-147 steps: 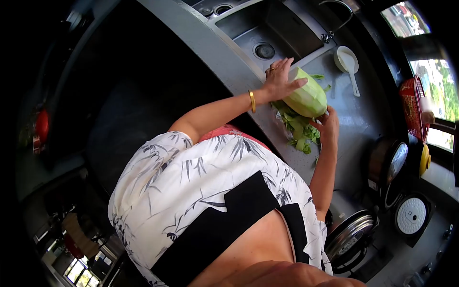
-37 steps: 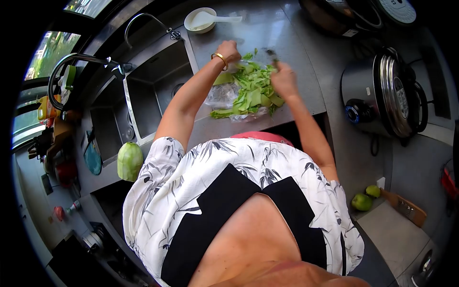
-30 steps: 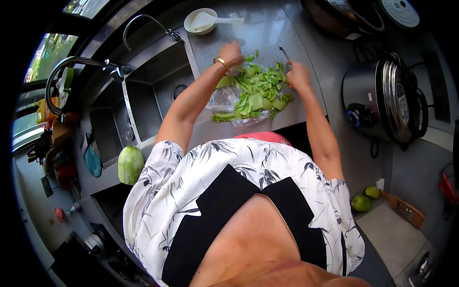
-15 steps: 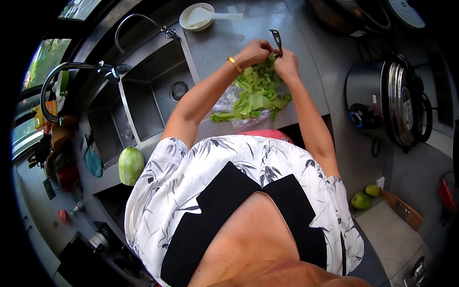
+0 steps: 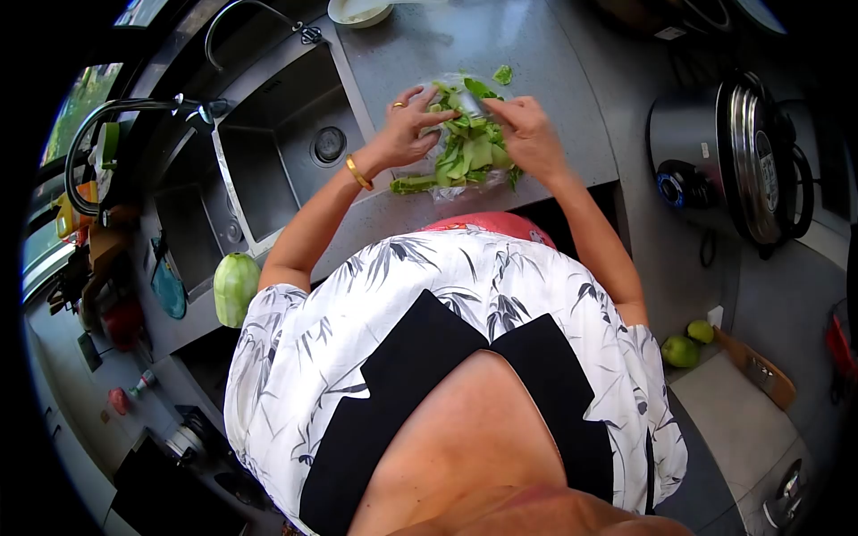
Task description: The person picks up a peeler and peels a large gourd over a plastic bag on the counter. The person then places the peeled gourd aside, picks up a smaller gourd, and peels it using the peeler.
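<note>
Taking the clock from the middle of the loose heap of green peelings and leaves (image 5: 476, 154), with twelve pointing away from the body: spreading the left hand (image 5: 407, 134) wide at ten o'clock, fingertips touching the heap and closing on nothing clearly visible. Curling the right hand (image 5: 534, 143) narrowly at three o'clock, forefinger and thumb meeting the heap's upper side; being unable to tell, through blur, whether also gripping anything.

Risking a spill towards six o'clock by pulling the crinkled clear plastic bag (image 5: 442, 191) bodyward, with peelings overhanging its rim. Risking scattering at one o'clock too, by brushing the small loose green leaf (image 5: 502, 74) farther out. Risking a nudge at eight o'clock, by swinging the left elbow back into the pale green, peeled oval gourd (image 5: 236, 289), standing or lying near the counter's front edge, just beside the sleeve; being unable to tell which.

Meeting the stainless-steel sink basin (image 5: 277, 134) at nine o'clock, its raised rim bounding leftward sweeps and inviting dropped scraps. Meeting the grey counter's (image 5: 447, 45) front edge at six, close below the bag. Finding open room at twelve, short of the white bowl (image 5: 360, 12) at eleven, and more at two, well before the dark, steel-lidded cooker (image 5: 684, 134) at three.
</note>
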The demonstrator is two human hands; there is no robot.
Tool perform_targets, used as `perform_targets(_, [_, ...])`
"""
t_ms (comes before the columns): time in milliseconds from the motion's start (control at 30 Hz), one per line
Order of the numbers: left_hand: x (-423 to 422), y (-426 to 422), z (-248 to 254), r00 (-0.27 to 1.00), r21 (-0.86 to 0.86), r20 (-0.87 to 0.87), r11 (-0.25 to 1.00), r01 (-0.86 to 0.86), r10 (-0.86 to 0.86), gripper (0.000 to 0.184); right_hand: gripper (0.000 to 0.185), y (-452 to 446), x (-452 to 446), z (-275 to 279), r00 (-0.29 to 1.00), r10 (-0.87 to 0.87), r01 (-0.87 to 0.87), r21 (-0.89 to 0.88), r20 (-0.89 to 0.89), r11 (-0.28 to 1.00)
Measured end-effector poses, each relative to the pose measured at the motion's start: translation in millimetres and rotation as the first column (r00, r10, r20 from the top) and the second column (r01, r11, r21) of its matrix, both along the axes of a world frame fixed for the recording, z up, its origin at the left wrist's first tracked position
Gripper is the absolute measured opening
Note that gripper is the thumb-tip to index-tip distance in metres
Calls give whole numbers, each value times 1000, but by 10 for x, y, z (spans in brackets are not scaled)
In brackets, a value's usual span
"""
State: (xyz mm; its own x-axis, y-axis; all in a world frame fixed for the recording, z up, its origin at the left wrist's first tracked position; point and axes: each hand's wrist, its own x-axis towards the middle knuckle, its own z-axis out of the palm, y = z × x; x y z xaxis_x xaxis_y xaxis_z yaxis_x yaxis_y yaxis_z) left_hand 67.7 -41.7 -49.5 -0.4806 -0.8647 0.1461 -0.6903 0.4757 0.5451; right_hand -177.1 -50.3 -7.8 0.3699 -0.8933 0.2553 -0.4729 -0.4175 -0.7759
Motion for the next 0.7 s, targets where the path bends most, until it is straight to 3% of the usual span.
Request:
perform_targets(133, [11,-117,357,999,166,-52,986,10,-1,28,27,-44,-397,-89,971,-239,239,234,-30,942])
perform_targets(233, [-27,-380,509,989,307,-93,941,141,-117,27,28,-8,-779,-393,937,-276,305,118,-215,945])
perform_targets(267, [-55,-438,490,967,444,-246,880,171,-64,25,36,34,-870,-465,932,-255,319,245,-258,916])
perform_targets(367, [-349,-693,442,948,503,-165,850,-157,273,24,44,207,-869,-639,956,-216,269,296,-198,917])
perform_targets(400, [-479,-803,518,961,465,-117,869,-169,250,29,56,247,-785,-522,945,-222,287,280,-242,916])
perform_targets(500, [-861,-1137,245,967,373,-105,911,-179,233,44,62,287,-590,-452,943,-255,317,345,-214,883])
perform_targets(533, [-979,-1247,131,981,348,68,917,-194,182,49,62,294,-575,-516,933,-224,303,278,-281,912])
perform_targets(600, [-1183,-1389,34,911,290,405,934,-210,79,59,57,305,-569,-602,947,-209,284,332,-243,900])
perform_targets(700, [-1345,-1277,96,846,264,511,908,-325,154,62,41,324,-597,-624,951,-224,291,379,-211,878])
